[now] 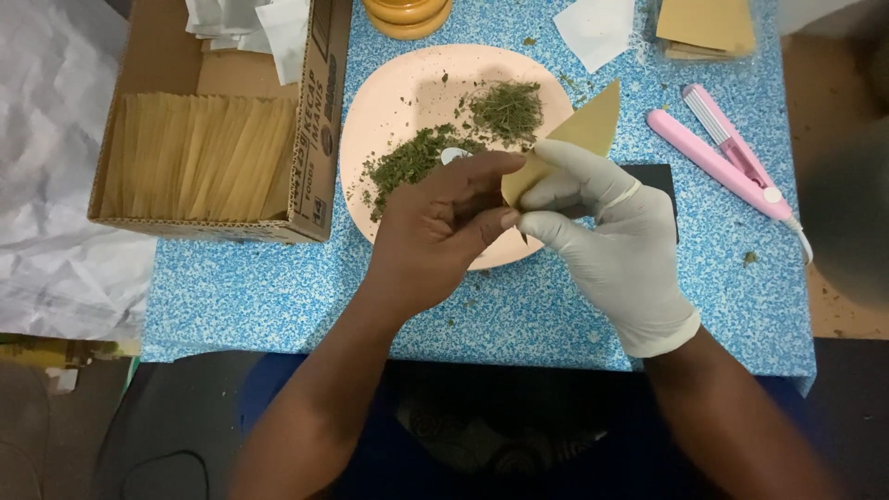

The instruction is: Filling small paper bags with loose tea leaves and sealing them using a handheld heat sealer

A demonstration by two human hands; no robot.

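Here the white-gloved right hand (pixel 619 243) pinched a small tan paper pouch (pixel 572 141) open; bare left hand (pixel 435 227) fingers held a small spoon (pixel 454 155) above the peach round plate (pixel 394 93); best kept steady, mouth wide.

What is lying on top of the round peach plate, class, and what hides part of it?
On the plate lie two heaps of dried green herb and loose crumbs. The left hand, the gloved right hand and the tan pouch cover its near edge.

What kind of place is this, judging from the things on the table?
Probably a small home packing station for dried herbs. A plate holds loose dried green herbs, a cardboard box is full of tan paper pouches, and a pink handheld sealer lies nearby.
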